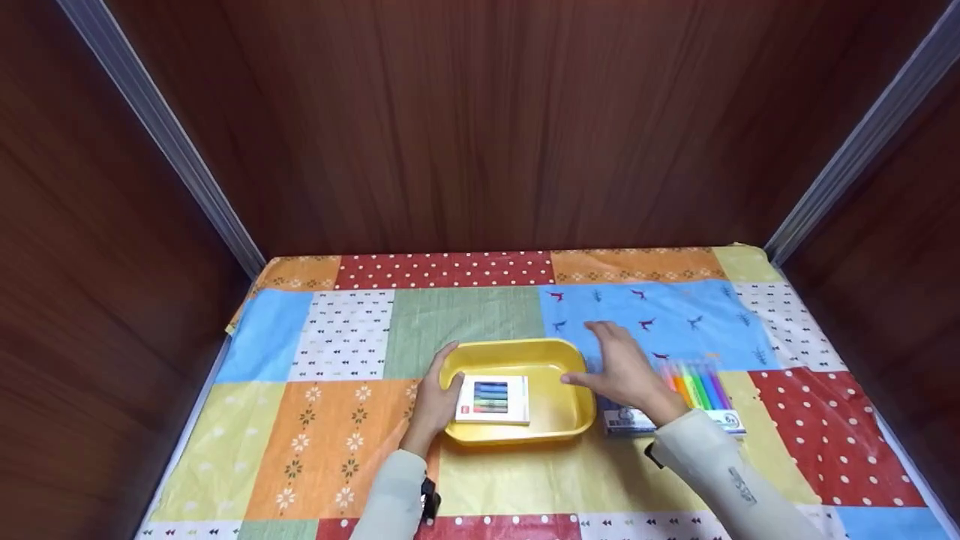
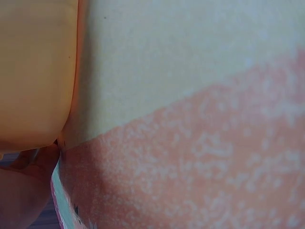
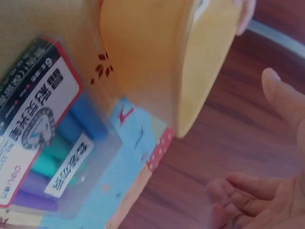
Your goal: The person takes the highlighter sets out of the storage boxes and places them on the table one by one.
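Note:
A yellow plastic tray (image 1: 551, 431) sits on the patterned tablecloth, with a flat white box (image 1: 517, 401) that has a picture of coloured sticks lying in its left half. At the tray's left end my left hand (image 1: 435, 397) grips the wall, thumb over the rim beside the box and fingers along the outside. My right hand (image 1: 626, 367) hovers by the tray's right end, thumb and fingers spread, holding nothing. In the right wrist view its fingers (image 3: 252, 193) stand apart from the tray wall.
Right of the tray lies a clear pack of bright highlighters (image 1: 701, 386). Another marker pack (image 1: 628, 422) is partly hidden under my right hand and forearm; purple, green and blue barrels show in the right wrist view. Brown wood panels (image 1: 465, 127) enclose the table at the back and sides.

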Motion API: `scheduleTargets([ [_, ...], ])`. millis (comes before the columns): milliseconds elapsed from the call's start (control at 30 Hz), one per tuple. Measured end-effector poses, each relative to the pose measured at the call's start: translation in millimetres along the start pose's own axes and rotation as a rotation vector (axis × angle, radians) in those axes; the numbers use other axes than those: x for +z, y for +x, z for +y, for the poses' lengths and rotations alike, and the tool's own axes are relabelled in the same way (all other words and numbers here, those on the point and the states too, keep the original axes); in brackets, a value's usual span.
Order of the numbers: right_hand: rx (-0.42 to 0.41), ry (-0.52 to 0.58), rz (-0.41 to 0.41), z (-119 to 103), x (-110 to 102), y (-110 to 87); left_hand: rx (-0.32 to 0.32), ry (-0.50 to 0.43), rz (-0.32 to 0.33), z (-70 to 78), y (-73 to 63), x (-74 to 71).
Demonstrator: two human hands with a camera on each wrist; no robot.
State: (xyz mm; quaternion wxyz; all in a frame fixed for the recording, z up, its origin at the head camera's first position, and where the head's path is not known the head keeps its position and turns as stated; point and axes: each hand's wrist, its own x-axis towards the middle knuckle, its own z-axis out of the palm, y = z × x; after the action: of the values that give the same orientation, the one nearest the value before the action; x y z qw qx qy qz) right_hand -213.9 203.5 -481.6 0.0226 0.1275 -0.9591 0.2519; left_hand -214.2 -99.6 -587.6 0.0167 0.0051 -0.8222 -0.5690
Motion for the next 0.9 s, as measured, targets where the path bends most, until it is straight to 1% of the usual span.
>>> scheduleTargets([
  [133, -0.048, -0.039, -0.094, -10, 8, 6.8, -0.01, -0.003, -0.004, -0.2, 1.4, 0.7],
  [267, -0.097, -0.111, -0.203, -21, 15, 14.1, -0.012, -0.006, -0.004, -0.7, 1.8, 0.2],
  [433, -0.159, -0.16, -0.326, -31, 27, 23.8, 0.005, -0.004, 0.005, -0.2, 0.9, 0.2],
  [500, -0.176, -0.168, -0.363, -34, 33, 27.8, 0.017, 0.001, 0.006, 0.0, 0.5, 0.1],
  [767, -0.218, -0.254, -0.494, -46, 52, 42.6, -0.005, 0.015, -0.001, 1.1, 0.0, 2.1],
  [833, -0.235, -0.268, -0.527, -49, 54, 46.2, -0.006, 0.01, 0.002, 1.9, 0.1, 1.9],
  [900, -0.273, -0.295, -0.548, -52, 56, 49.8, -0.007, 0.0, 0.001, 3.0, 0.2, 1.0],
])
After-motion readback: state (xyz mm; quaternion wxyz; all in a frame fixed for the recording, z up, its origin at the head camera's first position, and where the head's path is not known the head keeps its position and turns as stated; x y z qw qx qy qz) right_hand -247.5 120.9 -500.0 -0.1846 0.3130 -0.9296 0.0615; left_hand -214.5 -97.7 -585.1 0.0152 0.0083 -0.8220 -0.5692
